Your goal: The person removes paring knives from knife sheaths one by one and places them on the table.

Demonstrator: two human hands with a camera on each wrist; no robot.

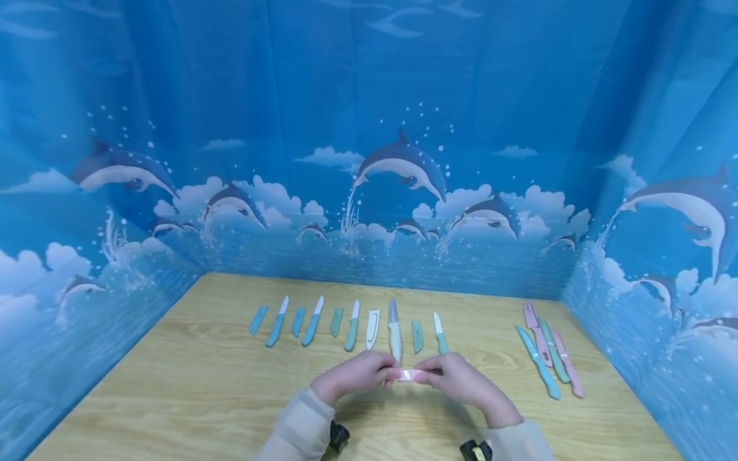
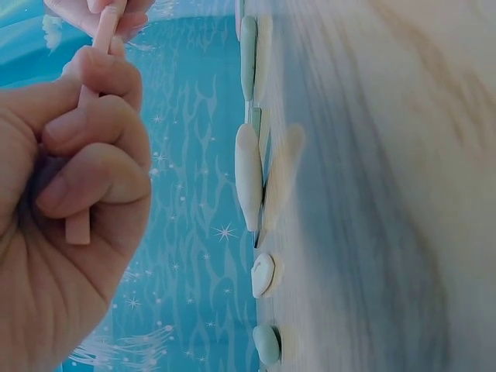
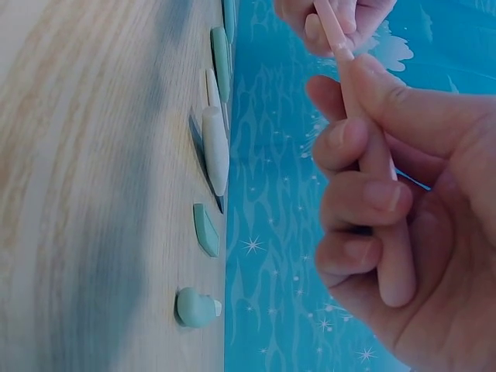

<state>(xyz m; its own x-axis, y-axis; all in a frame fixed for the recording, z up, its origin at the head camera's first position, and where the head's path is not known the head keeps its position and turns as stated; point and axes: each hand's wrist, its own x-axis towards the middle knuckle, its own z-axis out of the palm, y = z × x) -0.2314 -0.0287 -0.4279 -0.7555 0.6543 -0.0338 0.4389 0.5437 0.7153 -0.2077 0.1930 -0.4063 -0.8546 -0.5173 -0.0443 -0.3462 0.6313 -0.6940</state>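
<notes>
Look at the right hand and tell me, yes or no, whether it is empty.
No, the right hand is curled round a pink handle in the right wrist view.

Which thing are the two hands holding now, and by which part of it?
A pink knife: the right hand grips its handle; the left hand holds what looks like its pink sheath.

Passage over left tabletop (image 1: 173, 358), 5 knives (image 1: 351, 335) blocking ahead, knife cluster (image 1: 556, 356) right
</notes>
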